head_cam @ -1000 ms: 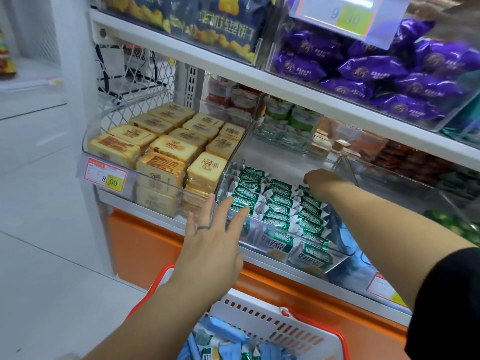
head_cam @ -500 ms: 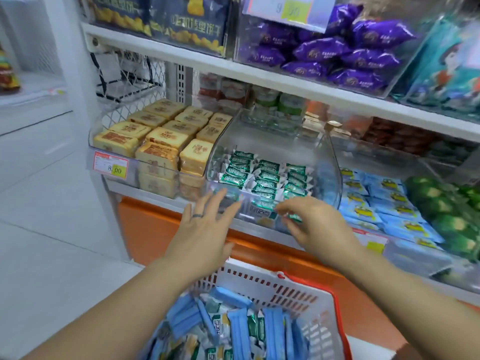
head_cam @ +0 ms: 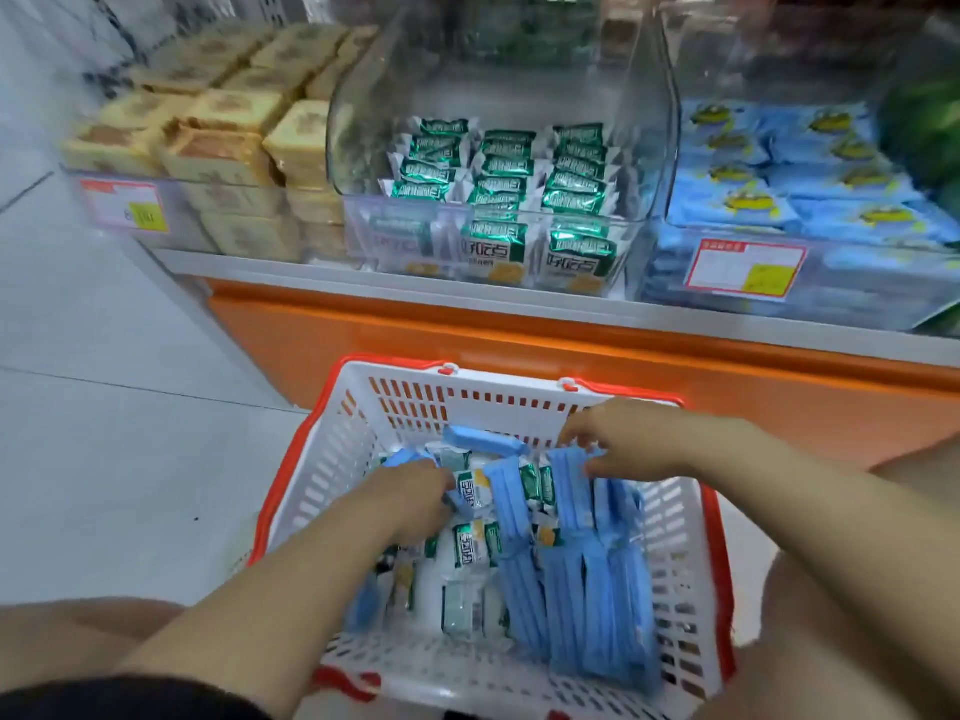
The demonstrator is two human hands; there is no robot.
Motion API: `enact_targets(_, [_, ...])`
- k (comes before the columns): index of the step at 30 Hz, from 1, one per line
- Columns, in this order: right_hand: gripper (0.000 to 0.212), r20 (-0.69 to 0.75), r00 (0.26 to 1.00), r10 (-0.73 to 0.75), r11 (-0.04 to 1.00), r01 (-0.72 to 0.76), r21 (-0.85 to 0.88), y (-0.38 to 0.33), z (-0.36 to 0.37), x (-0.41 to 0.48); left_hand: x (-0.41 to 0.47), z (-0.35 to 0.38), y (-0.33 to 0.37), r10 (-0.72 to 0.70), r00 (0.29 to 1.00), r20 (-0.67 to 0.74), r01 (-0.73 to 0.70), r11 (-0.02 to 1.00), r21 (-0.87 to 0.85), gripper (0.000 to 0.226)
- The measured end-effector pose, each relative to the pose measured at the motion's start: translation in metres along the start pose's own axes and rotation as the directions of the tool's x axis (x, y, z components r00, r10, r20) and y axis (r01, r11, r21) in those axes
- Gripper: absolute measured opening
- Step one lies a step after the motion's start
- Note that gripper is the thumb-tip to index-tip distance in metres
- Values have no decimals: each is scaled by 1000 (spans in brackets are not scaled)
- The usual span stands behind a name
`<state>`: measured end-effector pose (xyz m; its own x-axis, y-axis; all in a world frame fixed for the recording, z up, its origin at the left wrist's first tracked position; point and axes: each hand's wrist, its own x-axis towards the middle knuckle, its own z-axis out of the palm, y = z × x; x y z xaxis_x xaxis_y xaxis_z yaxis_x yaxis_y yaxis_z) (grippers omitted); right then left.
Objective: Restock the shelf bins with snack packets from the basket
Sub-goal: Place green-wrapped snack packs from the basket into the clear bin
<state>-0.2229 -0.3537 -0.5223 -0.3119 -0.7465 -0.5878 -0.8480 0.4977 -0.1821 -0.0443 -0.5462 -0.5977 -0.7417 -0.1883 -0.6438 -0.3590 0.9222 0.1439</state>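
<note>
Packets (head_cam: 470, 545) lie beneath left hand (head_cam: 410, 498), grip unclear; right hand (head_cam: 628, 441) pinches blue packets (head_cam: 571, 491).

Counting one basket (head_cam: 405, 402) under one shelf (head_cam: 363, 283), and two hands in it: left hand (head_cam: 410, 498), right hand (head_cam: 631, 444). Counting three clear bins on the shelf: left bin (head_cam: 179, 226), middle bin (head_cam: 649, 148), right bin (head_cam: 857, 283). Counting two tags: left price tag (head_cam: 124, 205), right price tag (head_cam: 745, 270). Making out green packets (head_cam: 498, 187) in three columns in the middle bin, plus three standing upright against its front wall. Failing to number the blue packets (head_cam: 571, 491) heaped in the basket, the tan packets (head_cam: 234, 109) or the light-blue packets (head_cam: 737, 200), being too overlapped or blurred
</note>
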Motion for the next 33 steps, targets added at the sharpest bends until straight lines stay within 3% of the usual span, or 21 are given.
enact_targets(5, [47, 22, 998, -53, 997, 52, 49, -12, 3, 3, 35, 82, -9, -106, 979, 177, 107, 994, 3, 36])
enact_targets(9, [47, 7, 998, -62, 996, 61, 67, -15, 5, 5, 53, 130, -25, -185, 955, 231, 191, 982, -6, 56])
enact_targets(17, [50, 71, 994, -84, 992, 76, 97, -20, 15, 14, 95, 152, -44, -106, 981, 163, 107, 994, 0, 61])
enact_targets(24, [51, 139, 988, -66, 995, 55, 82, -13, 21, 15, 93, 127, -24, -56, 972, 229, 48, 998, 41, 41])
enact_targets(27, [50, 120, 990, -73, 994, 62, 92, -14, 17, 14, 85, 109, -20, -40, 978, 205, 55, 996, -70, 42])
enact_targets(30, [48, 86, 993, -86, 993, 78, 94, -16, 14, 11, 68, 71, -5, 44, 983, 177, -6, 979, -206, 29])
enact_targets(33, [53, 77, 992, -95, 990, 86, 110, -15, 14, 6, 42, 20, 5, 92, 989, 116, -27, 883, -468, 26])
